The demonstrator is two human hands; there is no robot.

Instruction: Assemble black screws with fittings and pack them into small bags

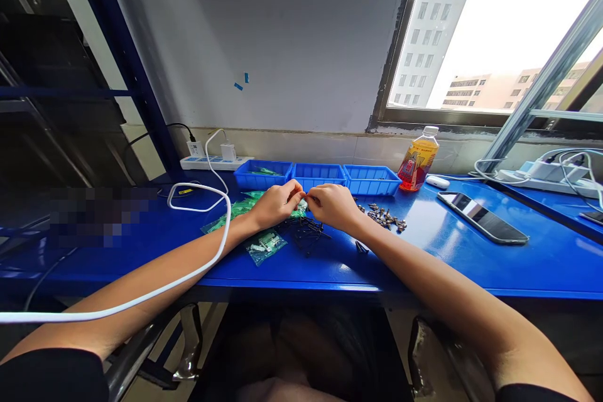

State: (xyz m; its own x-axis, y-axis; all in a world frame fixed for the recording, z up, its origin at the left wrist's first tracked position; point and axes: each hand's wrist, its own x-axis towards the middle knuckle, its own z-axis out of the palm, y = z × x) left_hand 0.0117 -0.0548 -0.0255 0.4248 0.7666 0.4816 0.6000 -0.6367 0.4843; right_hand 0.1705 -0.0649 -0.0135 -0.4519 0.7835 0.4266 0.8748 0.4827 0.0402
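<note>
My left hand (pixel 277 204) and my right hand (pixel 333 204) meet above the middle of the blue table, fingertips pinched close together. Whatever sits between the fingertips is too small to name. Below them lies a loose pile of dark screws (pixel 308 231). Under and beside my left forearm are green-tinted plastic bags (pixel 266 245) with small pale parts inside. To the right of my right hand is a heap of short metal fasteners (pixel 386 218), with a few dark screws (pixel 362 247) lying nearer the front edge.
Three blue bins stand in a row behind my hands: left bin (pixel 242 177), middle bin (pixel 319 169), right bin (pixel 374 187). A drink bottle (pixel 418 160), a white case (pixel 437 181) and a phone (pixel 483 218) are at the right. A white cable (pixel 188 279) crosses over my left forearm.
</note>
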